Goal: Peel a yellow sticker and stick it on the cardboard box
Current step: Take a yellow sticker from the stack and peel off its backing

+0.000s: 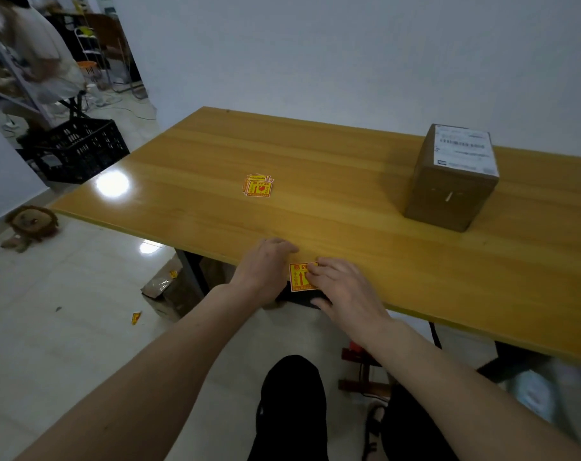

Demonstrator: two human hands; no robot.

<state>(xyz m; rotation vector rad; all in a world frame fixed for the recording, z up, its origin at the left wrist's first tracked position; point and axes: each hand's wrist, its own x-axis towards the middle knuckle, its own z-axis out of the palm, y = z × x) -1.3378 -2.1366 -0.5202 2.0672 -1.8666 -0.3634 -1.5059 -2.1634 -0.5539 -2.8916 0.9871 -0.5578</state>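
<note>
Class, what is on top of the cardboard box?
A white shipping label covers most of the cardboard box's top. Its print is too blurred to read. The brown top beneath is hidden.

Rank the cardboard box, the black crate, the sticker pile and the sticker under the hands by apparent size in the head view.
1. Black crate, though farther off and partly cut off by the table.
2. Cardboard box, close to the crate; unsure.
3. Sticker under the hands, partly covered, nearer the camera.
4. Sticker pile, looks similar; unranked.
</note>
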